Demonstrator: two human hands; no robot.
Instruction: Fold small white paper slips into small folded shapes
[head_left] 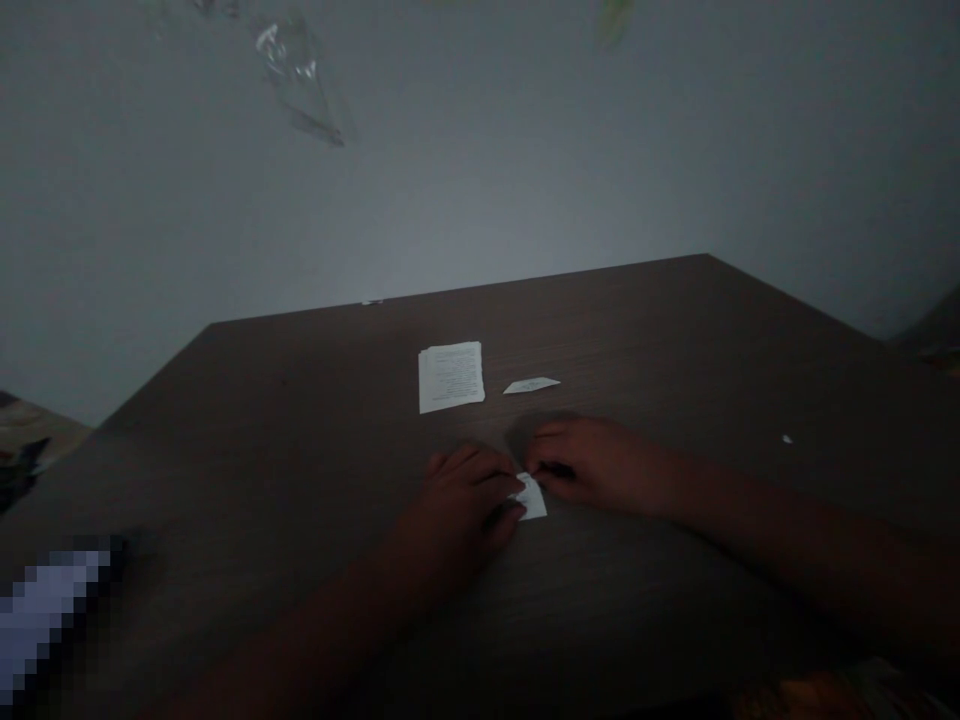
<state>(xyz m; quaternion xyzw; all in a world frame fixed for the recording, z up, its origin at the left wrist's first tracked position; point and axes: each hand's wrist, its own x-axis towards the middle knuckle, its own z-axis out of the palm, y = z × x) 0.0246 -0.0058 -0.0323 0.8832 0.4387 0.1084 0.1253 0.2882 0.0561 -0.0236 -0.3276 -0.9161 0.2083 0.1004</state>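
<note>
A small white piece of paper [532, 499], partly folded, lies on the dark wooden table between my two hands. My left hand [476, 500] grips its left side, with fingers curled and thumb below. At the paper's top edge, the fingertips of my right hand [577, 460] are closed in a pinch. Beyond my hands rests a stack of square printed papers [451, 376]. To the right of that stack lies a folded paper strip [532, 385] with slanted ends. My fingers hide part of the paper I hold.
The brown table [637, 340] reaches back to a pale wall [525, 180]. A clear plastic bag [296, 75] hangs on the wall. A tiny white scrap [787, 439] lies at the right, another scrap [372, 302] at the back edge. A pixelated bright object [52, 605] is at the lower left.
</note>
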